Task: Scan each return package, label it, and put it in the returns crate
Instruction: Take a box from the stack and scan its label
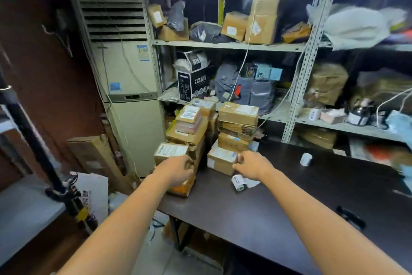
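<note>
Two stacks of packages (194,127) stand at the far-left corner of the table (278,207), piled close, probably so each can be drawn off in turn. The right hand (252,167) pinches the end of a low box (220,159) with curled fingers (239,159), likely to pull it out. The left hand (176,170) curls beside a small box (169,152); whether it grips I cannot tell. A label roll (238,182) lies just beside the low box, within easy reach. No crate shows.

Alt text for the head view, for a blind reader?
Two arms reach across a dark table to stacked cardboard parcels: the right hand grips a small labelled box, the left hand meets the neighbouring stack. A label roll lies by the right wrist; shelves of parcels stand behind.
</note>
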Motion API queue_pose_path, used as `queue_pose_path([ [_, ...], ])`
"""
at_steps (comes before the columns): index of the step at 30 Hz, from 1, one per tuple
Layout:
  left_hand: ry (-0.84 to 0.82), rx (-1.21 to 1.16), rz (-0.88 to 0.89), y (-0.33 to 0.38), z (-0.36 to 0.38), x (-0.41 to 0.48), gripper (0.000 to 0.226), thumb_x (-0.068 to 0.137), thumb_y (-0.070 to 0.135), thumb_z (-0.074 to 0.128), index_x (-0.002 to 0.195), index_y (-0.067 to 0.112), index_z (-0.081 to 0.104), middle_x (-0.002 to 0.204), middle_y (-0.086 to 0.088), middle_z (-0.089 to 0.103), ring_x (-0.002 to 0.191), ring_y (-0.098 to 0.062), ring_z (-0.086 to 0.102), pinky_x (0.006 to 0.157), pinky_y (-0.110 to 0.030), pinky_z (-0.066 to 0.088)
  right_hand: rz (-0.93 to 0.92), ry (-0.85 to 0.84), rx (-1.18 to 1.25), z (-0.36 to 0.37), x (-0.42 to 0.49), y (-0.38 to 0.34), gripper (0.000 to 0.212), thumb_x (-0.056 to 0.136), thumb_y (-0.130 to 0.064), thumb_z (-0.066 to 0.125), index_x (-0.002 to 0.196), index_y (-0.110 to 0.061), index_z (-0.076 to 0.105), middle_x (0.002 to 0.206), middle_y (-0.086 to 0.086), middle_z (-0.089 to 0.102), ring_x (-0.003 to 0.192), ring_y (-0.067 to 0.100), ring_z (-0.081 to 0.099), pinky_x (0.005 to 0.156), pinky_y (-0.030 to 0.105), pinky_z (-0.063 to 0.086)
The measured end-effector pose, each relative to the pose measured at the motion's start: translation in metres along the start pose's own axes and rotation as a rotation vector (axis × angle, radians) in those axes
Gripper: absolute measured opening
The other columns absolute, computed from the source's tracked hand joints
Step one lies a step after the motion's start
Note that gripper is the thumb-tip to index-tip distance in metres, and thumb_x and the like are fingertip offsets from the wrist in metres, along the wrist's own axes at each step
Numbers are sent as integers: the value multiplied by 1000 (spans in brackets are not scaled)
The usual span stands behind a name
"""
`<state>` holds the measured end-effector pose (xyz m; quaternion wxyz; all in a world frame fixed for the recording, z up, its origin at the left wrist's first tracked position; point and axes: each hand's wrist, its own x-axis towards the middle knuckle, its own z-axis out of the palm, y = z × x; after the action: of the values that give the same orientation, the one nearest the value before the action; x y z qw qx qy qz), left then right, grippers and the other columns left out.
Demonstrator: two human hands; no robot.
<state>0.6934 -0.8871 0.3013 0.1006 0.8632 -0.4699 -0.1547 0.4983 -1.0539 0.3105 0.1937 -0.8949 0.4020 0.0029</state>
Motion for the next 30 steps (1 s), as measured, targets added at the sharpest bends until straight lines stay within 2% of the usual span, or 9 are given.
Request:
queue_pose_path([
  [4,8,-7,41,13,-1,70,43,92,40,56,131,23,52,121,-3,64,110,-24,59,93,-38,49,101,18,9,-5,40,28,30,91,-41,55,103,-15,63,107,7,66,100,28,62,80,36,50],
  [9,20,14,115,32,-8,149,44,94,38,54,136,26,49,126,-3,62,111,-24,59,91,-38,50,216,50,44,-19,94,59,30,91,-43,55,99,-15,63,100,4,67,94,25,62,73,33,47],
  [12,34,-7,147,45,-12,195,44,94,37,54,135,24,51,130,-3,61,117,-23,57,97,-38,47,256,94,81,-32,122,76,31,91,-43,56,105,-15,63,104,4,66,99,28,62,78,34,48],
  [14,41,-1,140,56,-11,221,44,93,38,54,135,25,50,131,-4,60,118,-23,56,100,-40,46,269,103,96,-38,142,89,31,92,-42,56,104,-14,63,103,5,68,97,28,62,83,36,51],
  [17,63,13,132,75,-9,257,43,94,36,54,135,23,51,131,-4,60,117,-23,56,96,-35,47,278,117,139,-47,174,110,32,93,-41,55,98,-11,65,99,8,69,92,28,62,85,38,52],
  [22,130,8,79,96,-11,299,43,92,34,56,133,21,51,122,-9,60,109,-26,58,91,-38,50,237,134,194,-62,231,136,37,94,-41,57,101,-6,67,101,12,68,97,31,62,84,38,52],
  [27,201,-69,-18,100,-26,338,45,93,39,53,133,19,50,128,-9,60,112,-28,57,91,-41,50,201,148,247,-80,294,149,35,93,-45,57,84,-11,63,88,7,66,89,29,63,74,36,49],
  [30,202,-121,-62,98,-30,363,52,93,42,54,138,19,45,133,-10,55,117,-30,55,97,-42,47,211,158,284,-80,328,152,37,91,-48,56,84,-12,62,87,8,67,85,28,63,67,35,47],
])
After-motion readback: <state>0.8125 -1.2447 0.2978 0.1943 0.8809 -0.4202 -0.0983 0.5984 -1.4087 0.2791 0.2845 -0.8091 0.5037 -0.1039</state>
